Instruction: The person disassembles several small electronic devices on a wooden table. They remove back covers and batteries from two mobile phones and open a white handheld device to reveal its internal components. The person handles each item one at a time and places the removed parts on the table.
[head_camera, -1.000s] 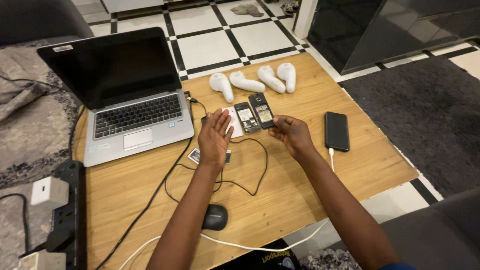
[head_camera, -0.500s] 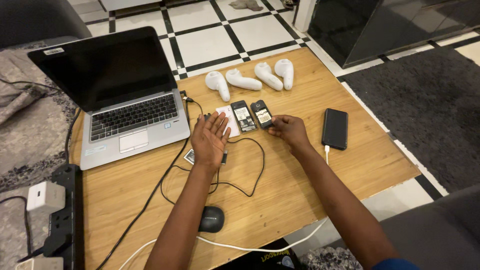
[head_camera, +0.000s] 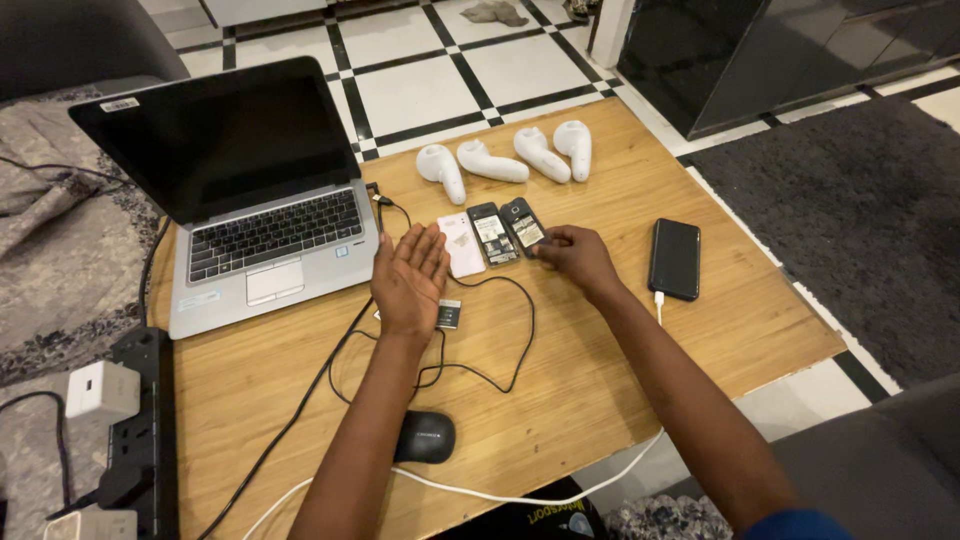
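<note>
Left hand (head_camera: 410, 278): flat, fingers spread, holding nothing, beside the white phone cover (head_camera: 461, 244).
Right hand (head_camera: 573, 255): fingers pinching the edge of the open dark phone (head_camera: 523, 223).

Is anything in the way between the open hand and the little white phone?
Nothing visible. The left hand lies palm up right beside the white phone, fingertips next to its edge. The black cable runs behind the hand, not between them.

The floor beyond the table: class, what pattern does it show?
White square tiles with black grid lines on the floor, seen in the head view.
</note>
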